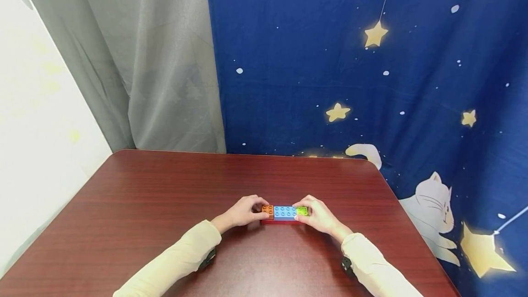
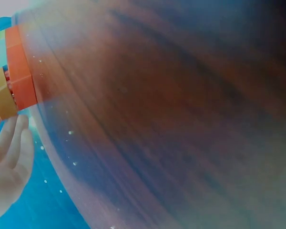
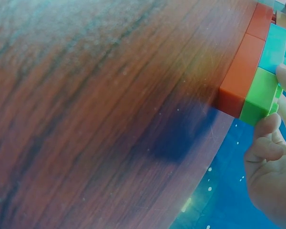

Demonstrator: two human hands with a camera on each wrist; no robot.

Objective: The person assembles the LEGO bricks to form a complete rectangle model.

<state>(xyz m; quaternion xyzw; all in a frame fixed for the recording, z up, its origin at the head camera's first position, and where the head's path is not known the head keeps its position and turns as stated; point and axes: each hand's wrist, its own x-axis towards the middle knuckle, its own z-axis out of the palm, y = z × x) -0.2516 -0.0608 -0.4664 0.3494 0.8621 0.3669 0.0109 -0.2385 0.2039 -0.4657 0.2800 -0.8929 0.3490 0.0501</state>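
Note:
A short row of toy building bricks lies on the table in front of me. My left hand (image 1: 242,212) pinches an orange-brown brick (image 1: 267,208) at the row's left end; in the left wrist view it sits slightly tilted, with a gap over the red bricks (image 2: 20,71). A light blue brick (image 1: 284,211) with two rows of studs forms the middle of the top layer. At the right end, my right hand (image 1: 322,217) holds a lime green brick (image 1: 303,210) between thumb and fingers, fingertips reaching the blue brick's edge. Red bricks (image 3: 243,67) form the bottom layer.
The dark red wood-grain table (image 1: 185,182) has rounded far corners. Behind it hang a grey curtain (image 1: 173,58) and a blue cloth (image 1: 288,58) with stars and a white cat. A white surface (image 1: 37,127) stands at the left.

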